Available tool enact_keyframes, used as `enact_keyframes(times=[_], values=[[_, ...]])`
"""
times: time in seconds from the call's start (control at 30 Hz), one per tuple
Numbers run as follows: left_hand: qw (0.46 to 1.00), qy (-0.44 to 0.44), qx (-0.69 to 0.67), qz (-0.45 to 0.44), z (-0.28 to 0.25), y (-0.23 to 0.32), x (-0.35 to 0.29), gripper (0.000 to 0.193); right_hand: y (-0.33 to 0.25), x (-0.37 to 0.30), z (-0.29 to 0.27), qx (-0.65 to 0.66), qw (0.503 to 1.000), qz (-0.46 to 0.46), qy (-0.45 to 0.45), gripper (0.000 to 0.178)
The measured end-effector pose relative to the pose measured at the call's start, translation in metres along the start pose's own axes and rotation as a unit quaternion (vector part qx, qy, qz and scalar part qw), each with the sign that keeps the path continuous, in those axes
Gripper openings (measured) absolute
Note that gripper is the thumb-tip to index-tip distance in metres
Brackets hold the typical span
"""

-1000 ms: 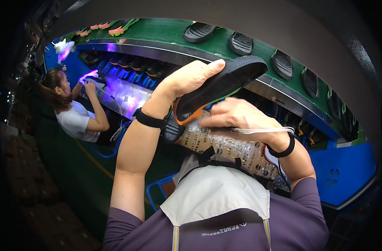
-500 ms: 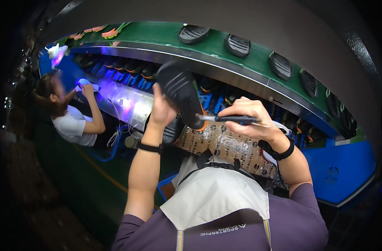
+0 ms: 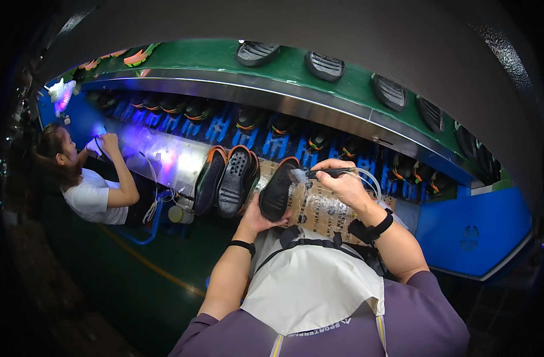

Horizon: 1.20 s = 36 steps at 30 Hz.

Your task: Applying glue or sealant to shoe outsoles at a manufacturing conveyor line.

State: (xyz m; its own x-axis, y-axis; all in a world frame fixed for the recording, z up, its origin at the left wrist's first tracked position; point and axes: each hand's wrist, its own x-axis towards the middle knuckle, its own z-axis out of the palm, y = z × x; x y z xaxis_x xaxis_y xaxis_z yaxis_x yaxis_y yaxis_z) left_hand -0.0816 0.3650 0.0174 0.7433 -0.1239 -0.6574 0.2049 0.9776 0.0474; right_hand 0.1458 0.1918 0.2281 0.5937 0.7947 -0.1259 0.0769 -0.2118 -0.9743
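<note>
My left hand (image 3: 259, 218) is closed around the near end of a black shoe (image 3: 278, 193) with an orange edge at its far end. The shoe stands tilted over the work surface. In my right hand (image 3: 341, 183) is a brush (image 3: 326, 172) with a black handle and pale bristles, a clear tube trailing from its back end. Its bristles are at the right edge of the shoe, near the far end; whether they touch I cannot tell. Left of the held shoe, a few dark shoes (image 3: 233, 184) with orange edges stand side by side, one showing small holes.
Brown printed wrapping (image 3: 322, 208) covers the bench before me. Behind it runs a row of blue racks (image 3: 275, 144) carrying dark shoes. Above, a green conveyor (image 3: 212, 56) bears black soles (image 3: 325, 66). A co-worker (image 3: 93, 184) works under bluish light at left. A blue panel (image 3: 492, 229) stands at right.
My left hand has lowered the shoe toward me and turned it so the orange edge points away. The brush has moved from its near end to its far right edge. My view has shifted.
</note>
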Motion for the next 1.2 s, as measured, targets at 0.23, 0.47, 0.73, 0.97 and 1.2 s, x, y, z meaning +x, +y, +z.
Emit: enact_keyframes(times=[0.23, 0.47, 0.73, 0.97, 1.2], values=[[0.978, -0.166, -0.103, 0.078, 0.040, -0.006, 0.009, 0.082, -0.009, 0.019, 0.020, -0.047, 0.997, -0.041, 0.042, 0.023], [0.960, -0.197, -0.040, 0.195, 0.119, -0.018, -0.023, 0.111, -0.057, 0.051, 0.036, -0.067, 0.982, -0.131, 0.120, 0.021], [0.952, -0.212, -0.029, 0.220, 0.139, -0.028, -0.053, 0.102, -0.068, 0.047, 0.057, -0.091, 0.918, -0.324, 0.211, 0.020], [0.940, -0.239, -0.047, 0.240, 0.157, -0.034, -0.069, 0.095, -0.063, 0.032, 0.058, -0.062, 0.937, -0.287, 0.190, 0.021], [0.940, -0.106, 0.022, 0.322, 0.172, -0.040, -0.078, 0.075, -0.066, 0.021, 0.052, -0.204, 0.883, -0.390, 0.162, 0.020]])
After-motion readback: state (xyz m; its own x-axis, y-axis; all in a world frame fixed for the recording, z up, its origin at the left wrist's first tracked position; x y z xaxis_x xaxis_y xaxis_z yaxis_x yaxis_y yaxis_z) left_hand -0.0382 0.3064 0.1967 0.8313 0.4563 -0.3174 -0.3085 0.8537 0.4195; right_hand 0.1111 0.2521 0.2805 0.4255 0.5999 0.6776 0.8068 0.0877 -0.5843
